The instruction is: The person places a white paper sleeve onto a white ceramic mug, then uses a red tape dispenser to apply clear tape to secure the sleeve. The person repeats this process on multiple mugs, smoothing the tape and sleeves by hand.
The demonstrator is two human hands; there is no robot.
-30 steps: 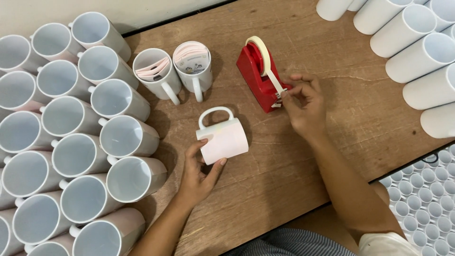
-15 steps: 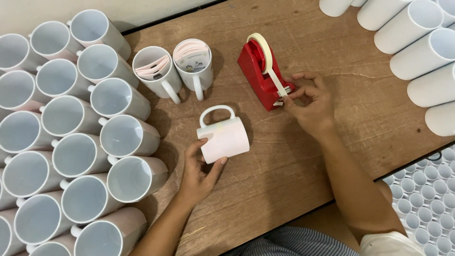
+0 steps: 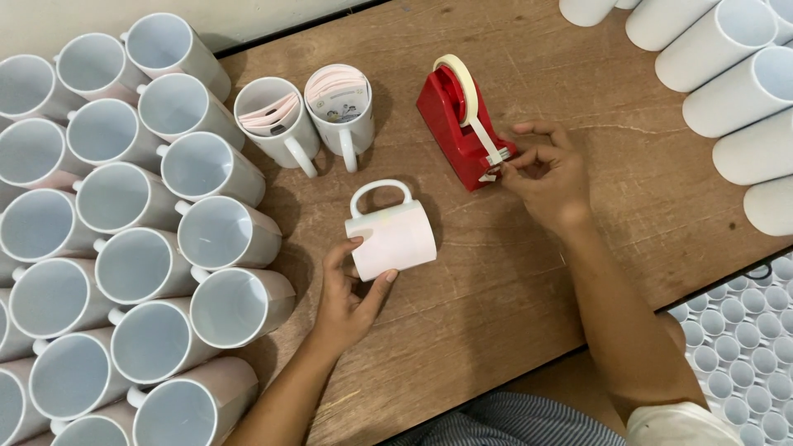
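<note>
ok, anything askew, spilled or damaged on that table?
Nothing spilled or broken. One white mug lies on its side under the left hand, unlike the upright ones; right hand pinches tape at the red dispenser.

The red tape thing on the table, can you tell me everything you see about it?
The red tape dispenser looks like shiny plastic, a chunky wedge-shaped block standing on the brown wooden table. A roll of pale tape sits upright in its top, and a strip runs down to the cutter at its lower end. The right hand pinches that strip's end beside the cutter. Two white mugs with paper inside stand to its left, apart from it.
</note>
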